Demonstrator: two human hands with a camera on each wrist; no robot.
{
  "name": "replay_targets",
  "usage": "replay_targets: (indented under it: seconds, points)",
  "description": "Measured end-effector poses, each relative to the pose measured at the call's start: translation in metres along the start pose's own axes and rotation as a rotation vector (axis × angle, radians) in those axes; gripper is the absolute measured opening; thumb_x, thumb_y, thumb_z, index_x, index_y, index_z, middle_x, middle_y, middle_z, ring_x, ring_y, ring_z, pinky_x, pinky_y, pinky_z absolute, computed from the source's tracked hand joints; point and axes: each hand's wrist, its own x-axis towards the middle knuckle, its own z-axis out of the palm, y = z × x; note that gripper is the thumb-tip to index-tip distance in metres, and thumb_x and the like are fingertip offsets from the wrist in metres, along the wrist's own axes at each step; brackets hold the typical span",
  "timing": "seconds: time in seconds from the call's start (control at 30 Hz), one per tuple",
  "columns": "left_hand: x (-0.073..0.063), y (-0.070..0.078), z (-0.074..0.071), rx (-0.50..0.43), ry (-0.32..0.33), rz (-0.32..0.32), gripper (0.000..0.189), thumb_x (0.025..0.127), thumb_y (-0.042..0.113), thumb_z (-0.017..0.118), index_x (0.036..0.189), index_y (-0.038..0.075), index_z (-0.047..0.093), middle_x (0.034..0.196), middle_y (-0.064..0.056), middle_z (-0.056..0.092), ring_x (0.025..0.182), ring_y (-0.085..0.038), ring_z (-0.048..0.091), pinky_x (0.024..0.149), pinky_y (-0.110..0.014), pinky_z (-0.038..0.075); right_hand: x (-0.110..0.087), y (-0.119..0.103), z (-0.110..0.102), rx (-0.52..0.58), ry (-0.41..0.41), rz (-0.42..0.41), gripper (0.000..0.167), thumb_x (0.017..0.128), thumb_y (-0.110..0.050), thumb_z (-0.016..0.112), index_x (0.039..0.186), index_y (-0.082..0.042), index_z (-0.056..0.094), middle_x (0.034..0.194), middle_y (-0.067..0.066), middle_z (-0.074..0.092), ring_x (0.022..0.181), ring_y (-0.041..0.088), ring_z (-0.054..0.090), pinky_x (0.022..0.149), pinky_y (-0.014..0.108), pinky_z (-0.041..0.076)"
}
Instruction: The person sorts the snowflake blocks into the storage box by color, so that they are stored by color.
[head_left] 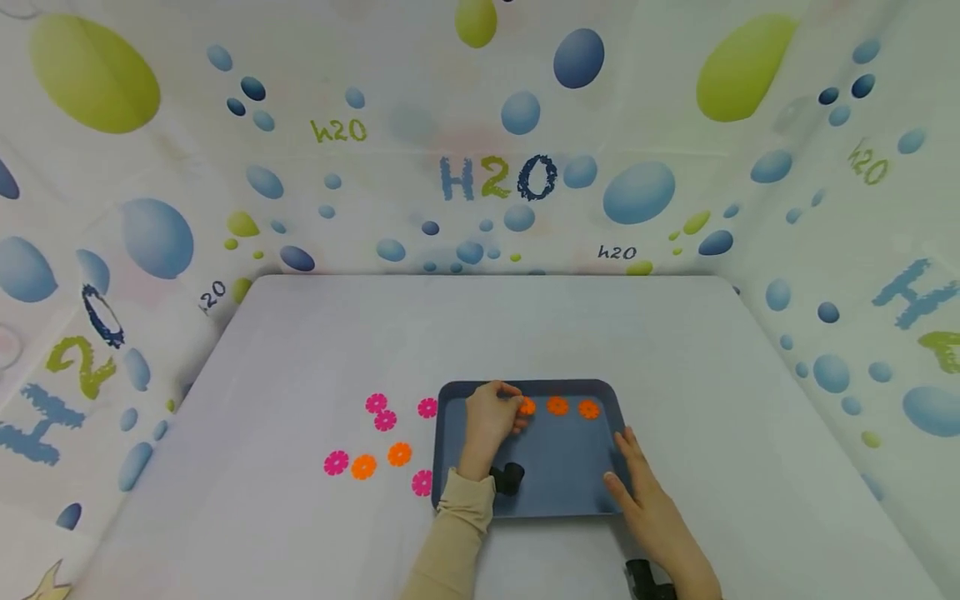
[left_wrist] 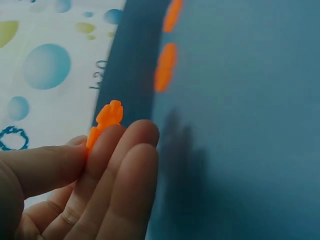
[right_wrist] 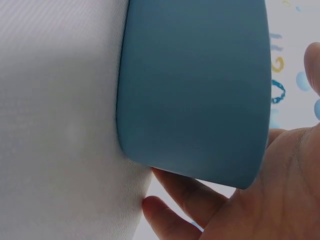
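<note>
My left hand (head_left: 491, 425) is over the back left part of the blue-grey tray (head_left: 562, 479). Between thumb and index finger it pinches an orange flower-shaped disc (left_wrist: 110, 114), upright on its edge in the left wrist view. Two more orange discs, one in the middle (head_left: 557, 406) and one at the right (head_left: 588, 409), lie in a row along the tray's back side. My right hand (head_left: 656, 508) rests at the tray's right edge, its fingers extended along the outside of the wall. In the right wrist view the thumb (right_wrist: 313, 67) stands apart from the wall.
Left of the tray on the white table (head_left: 225, 517) lie several pink discs (head_left: 336, 462) and two orange discs (head_left: 363, 467). One pink disc (head_left: 427, 407) is close beside the tray's left wall. A patterned curtain (head_left: 405, 192) hangs behind and along both sides.
</note>
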Motion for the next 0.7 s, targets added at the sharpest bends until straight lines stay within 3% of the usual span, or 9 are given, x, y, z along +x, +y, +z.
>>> replay_targets:
  seconds: [0.33, 0.7]
  points:
    - [-0.001, -0.01, 0.007, 0.001, 0.038, 0.051, 0.014, 0.094, 0.01, 0.061, 0.098, -0.002, 0.066, 0.069, -0.017, 0.07, 0.051, -0.021, 0.067, 0.046, -0.028, 0.054, -0.002, 0.0, 0.002, 0.009, -0.005, -0.002, 0.064, 0.104, -0.034, 0.04, 0.155, -0.007, 0.013, 0.163, 0.018, 0.001, 0.146, 0.048, 0.012, 0.107, 0.072, 0.02]
    - [-0.005, 0.001, -0.012, 0.074, 0.008, 0.066, 0.022, 0.095, 0.018, 0.06, 0.104, -0.001, 0.068, 0.078, -0.017, 0.073, 0.056, -0.027, 0.07, 0.048, -0.028, 0.054, -0.002, 0.0, -0.001, 0.009, -0.008, -0.003, 0.065, 0.104, -0.034, 0.041, 0.155, -0.006, 0.014, 0.163, 0.018, 0.002, 0.146, 0.048, 0.012, 0.107, 0.072, 0.02]
